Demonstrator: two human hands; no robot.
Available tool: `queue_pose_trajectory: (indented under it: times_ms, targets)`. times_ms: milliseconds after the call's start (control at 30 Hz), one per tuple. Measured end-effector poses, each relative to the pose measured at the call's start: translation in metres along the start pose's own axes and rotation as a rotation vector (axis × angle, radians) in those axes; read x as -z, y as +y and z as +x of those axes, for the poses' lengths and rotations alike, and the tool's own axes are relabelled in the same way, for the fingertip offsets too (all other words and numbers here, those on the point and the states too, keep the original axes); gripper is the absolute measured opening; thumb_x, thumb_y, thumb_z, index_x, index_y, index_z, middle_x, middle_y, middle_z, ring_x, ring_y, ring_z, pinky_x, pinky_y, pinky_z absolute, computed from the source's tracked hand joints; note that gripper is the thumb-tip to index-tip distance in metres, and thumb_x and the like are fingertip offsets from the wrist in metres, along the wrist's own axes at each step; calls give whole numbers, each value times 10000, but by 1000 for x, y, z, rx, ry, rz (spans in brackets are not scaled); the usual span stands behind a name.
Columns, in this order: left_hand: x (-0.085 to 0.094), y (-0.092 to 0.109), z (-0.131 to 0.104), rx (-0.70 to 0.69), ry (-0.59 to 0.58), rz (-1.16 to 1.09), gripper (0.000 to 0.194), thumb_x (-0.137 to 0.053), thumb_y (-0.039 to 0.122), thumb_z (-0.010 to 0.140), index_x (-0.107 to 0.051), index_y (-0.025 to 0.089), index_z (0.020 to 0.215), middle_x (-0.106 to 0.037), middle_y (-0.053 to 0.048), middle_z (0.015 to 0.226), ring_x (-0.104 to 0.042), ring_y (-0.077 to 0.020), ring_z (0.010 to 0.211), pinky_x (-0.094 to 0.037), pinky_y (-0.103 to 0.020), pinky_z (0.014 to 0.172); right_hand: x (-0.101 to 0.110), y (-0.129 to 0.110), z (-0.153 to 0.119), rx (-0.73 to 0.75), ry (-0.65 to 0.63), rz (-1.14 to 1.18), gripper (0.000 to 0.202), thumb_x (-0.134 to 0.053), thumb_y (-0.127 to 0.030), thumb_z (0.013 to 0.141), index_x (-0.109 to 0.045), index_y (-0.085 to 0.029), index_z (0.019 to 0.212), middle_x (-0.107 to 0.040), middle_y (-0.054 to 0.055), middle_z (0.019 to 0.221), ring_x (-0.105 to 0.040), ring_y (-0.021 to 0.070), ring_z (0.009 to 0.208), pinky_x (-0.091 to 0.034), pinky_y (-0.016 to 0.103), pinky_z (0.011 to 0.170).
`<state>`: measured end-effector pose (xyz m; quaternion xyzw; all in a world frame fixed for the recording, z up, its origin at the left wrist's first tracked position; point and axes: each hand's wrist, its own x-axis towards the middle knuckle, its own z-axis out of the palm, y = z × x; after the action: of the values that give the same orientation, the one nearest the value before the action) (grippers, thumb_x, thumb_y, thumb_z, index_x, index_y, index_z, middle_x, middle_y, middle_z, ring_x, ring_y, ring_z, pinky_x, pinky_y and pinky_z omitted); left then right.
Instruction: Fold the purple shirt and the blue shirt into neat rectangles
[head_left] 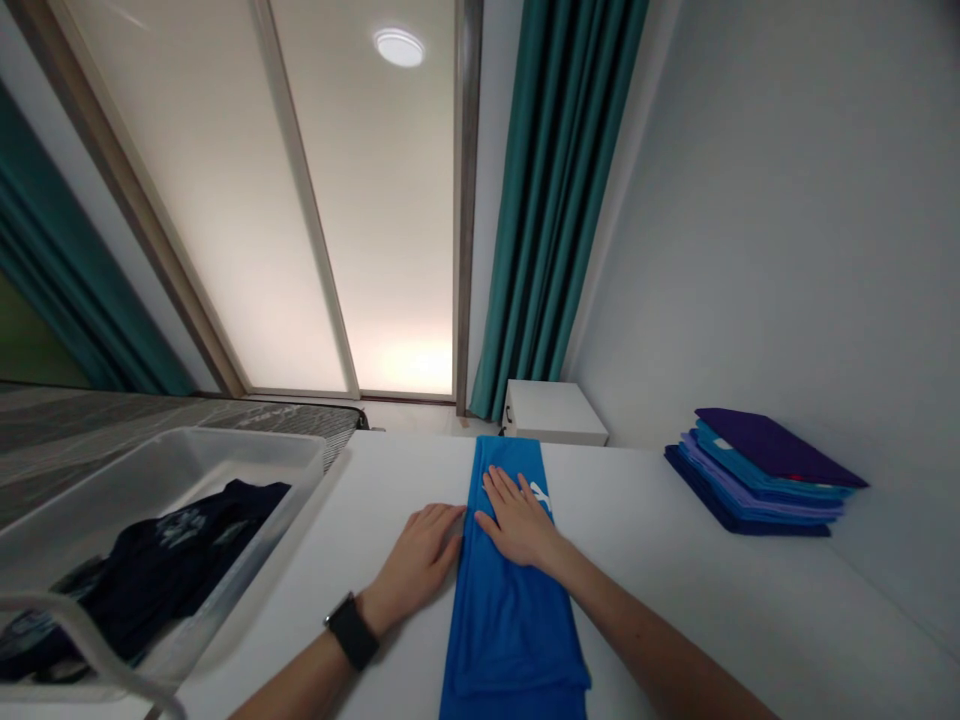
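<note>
A blue garment [517, 630], folded into a long narrow strip with a white mark near its far end, lies lengthwise on the white table [397, 470]. My right hand [517, 520] rests flat on its upper part, fingers stretched out. Beside the strip's left edge, my left hand [421, 560] lies palm down on the table, its fingertips at the fabric. A dark watch [351, 632] is on my left wrist. Neither hand grips anything. The near end of the garment runs out of the bottom of the view.
At the right by the wall sits a stack of folded clothes [757, 470] in purple and blue. On the left a translucent plastic bin [292, 450] holds dark clothing [187, 545]. A grey curved bar [97, 645] crosses the bin's near corner. Behind the table stands a white cabinet [555, 405].
</note>
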<state>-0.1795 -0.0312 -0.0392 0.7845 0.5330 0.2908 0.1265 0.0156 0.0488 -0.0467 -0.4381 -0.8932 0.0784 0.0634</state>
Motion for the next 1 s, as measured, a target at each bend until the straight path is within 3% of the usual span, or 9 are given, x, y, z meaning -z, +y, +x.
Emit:
queue_pose_trajectory:
  times_ms: [133,300,500,633,800,1000]
  targets:
    - [1,-5,8,-3,-11,31,367,-399,276,953,-569,201,1270,-648,-105,1201,-582,-244,1112,-465,-443,976,4,-2,-4,-12,-15,7,708,-158,-542,986,-234,-76,1513,-127,124,1585,-102,239,1471,-64,485,1189]
    - [2,-24,43,-56,-60,92,442,-318,286,983,-481,160,1375,-542,-119,1384,-489,-232,1271,-387,-433,1090,3,-16,-28,-24,24,26,698,-204,-522,988,-204,-71,1520,-147,125,1582,-104,246,1470,-84,471,1191]
    - [-15,-33,96,-143,-122,188,529,-264,393,1014,-371,130,1461,-346,-115,1542,-294,-222,1426,-263,-411,1168,-6,-34,-66,-111,51,52,732,-235,-585,967,-205,-114,1527,-144,106,1584,-95,296,1468,-68,519,1186]
    - [-29,-38,121,-138,-166,236,578,-278,439,1009,-327,113,1483,-281,-124,1568,-239,-222,1450,-224,-396,1176,-3,-34,-75,-96,38,69,741,-220,-596,967,-203,-109,1525,-135,104,1586,-80,297,1469,-46,527,1189]
    - [-39,-46,128,-82,-198,284,580,-296,462,1000,-348,132,1474,-315,-133,1551,-279,-244,1435,-206,-445,1170,6,-26,-74,-42,17,65,719,-229,-571,977,-237,-96,1516,-167,121,1579,-102,281,1468,-42,517,1192]
    - [-39,-45,122,-47,-180,307,560,-282,452,1002,-352,158,1473,-308,-121,1556,-266,-236,1441,-195,-443,1169,9,-28,-78,-34,23,70,698,-235,-540,986,-230,-86,1516,-175,124,1575,-118,270,1467,-73,493,1198]
